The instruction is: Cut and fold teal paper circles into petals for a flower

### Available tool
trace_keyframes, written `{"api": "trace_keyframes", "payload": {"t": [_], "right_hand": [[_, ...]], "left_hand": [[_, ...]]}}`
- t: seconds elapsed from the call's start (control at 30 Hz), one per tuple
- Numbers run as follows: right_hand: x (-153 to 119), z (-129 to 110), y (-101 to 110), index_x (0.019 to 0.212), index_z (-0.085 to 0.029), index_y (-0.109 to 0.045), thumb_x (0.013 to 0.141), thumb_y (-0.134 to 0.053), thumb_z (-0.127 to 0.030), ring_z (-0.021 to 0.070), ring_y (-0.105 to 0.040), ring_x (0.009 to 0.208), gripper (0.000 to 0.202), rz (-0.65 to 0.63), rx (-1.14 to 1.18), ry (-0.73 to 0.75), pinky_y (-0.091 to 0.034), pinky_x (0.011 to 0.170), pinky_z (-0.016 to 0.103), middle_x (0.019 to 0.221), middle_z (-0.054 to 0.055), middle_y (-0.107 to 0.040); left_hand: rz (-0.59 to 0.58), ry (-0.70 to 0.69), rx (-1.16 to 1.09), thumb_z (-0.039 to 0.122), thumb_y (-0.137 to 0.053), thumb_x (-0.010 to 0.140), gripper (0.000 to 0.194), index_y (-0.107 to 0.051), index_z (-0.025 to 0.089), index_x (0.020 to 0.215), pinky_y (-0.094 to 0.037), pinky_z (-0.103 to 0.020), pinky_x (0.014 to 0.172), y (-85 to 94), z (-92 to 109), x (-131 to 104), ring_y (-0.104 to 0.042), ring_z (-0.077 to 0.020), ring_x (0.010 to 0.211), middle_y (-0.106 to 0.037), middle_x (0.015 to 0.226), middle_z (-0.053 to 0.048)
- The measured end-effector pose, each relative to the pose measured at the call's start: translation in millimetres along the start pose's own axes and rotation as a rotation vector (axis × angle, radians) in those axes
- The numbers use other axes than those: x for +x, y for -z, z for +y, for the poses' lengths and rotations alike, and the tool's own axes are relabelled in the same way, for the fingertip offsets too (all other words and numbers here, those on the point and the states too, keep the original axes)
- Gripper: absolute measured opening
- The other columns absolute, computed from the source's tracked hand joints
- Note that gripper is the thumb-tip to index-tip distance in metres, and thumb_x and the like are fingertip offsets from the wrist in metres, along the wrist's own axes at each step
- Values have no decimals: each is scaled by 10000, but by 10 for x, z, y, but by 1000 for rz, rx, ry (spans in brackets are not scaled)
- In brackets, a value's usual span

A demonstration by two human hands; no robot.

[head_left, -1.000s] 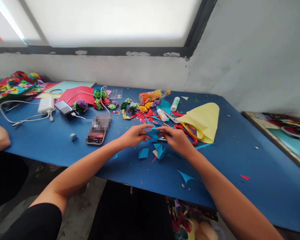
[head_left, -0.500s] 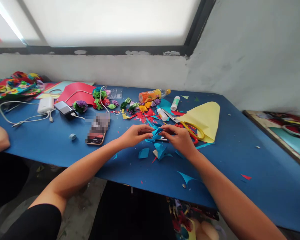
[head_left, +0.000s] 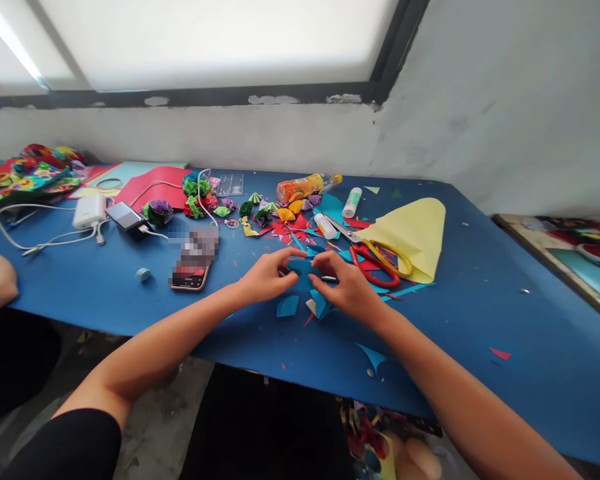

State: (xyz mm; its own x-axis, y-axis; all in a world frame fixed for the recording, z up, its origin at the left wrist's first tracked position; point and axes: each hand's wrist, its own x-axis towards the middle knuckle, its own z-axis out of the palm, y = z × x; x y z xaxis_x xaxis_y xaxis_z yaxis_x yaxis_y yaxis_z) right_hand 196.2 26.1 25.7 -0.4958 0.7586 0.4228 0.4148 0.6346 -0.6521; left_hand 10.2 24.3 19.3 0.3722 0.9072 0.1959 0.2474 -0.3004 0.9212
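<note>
- Slanting down rightward under both forearms, the table's front edge (head_left: pixel 290 372).
- Opening wide to the right, past one red scrap (head_left: pixel 500 353).
- Crowded just beyond by scissors (head_left: pixel 363 248) and paper bits (head_left: pixel 284 233).
- Pinched between left hand (head_left: pixel 270 275) and right hand (head_left: pixel 347 283), thumbs and fingers gripping: blue paper (head_left: pixel 303 269), small, rounded-looking, partly covered, over the table.

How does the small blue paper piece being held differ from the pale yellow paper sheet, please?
Colour: the small blue paper piece is blue, while the pale yellow paper sheet is yellow.
Size: the blue piece looks much smaller than the yellow sheet.
Pose: the blue piece is held between the left grip and right grip; the yellow sheet lies on the blue table.
Both look like paper.
</note>
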Motion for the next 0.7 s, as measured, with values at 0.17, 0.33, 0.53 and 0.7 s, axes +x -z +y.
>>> {"api": "trace_keyframes", "payload": {"t": [0.17,0.33,0.53,0.7], "right_hand": [[1,-4,48,792,-209,-563,787,-470,-147,183,-621,828,112,-73,-50,107,-513,773,313,861,52,-629],[-15,23,56,930,-208,-604,806,-434,-100,198,-621,946,236,-34,-155,197,-527,785,327,1078,96,-600],[-15,76,20,1022,-219,-608,858,-512,-168,248,-500,1185,196,40,-233,323,-499,889,398,1250,133,-497],[-12,20,27,821,-217,-623,840,-600,-286,233,-586,1036,75,147,-164,262,-512,848,388,1103,102,-588]], "left_hand": [[32,20,-79,97,-541,687,270,-642,138,933,-360,-184,532,1,-6,13,-486,-72,568,-627,736,9],[69,57,-381,241,-703,653,211,-593,118,786,-420,-199,575,4,-6,51,-550,-86,600,-636,697,-5],[175,131,-577,183,-757,585,430,-533,141,949,-478,-207,579,21,33,73,-595,-96,606,-650,729,10],[115,91,-520,283,-720,675,292,-581,125,877,-496,-201,598,10,37,55,-583,-82,643,-627,784,0]]}}
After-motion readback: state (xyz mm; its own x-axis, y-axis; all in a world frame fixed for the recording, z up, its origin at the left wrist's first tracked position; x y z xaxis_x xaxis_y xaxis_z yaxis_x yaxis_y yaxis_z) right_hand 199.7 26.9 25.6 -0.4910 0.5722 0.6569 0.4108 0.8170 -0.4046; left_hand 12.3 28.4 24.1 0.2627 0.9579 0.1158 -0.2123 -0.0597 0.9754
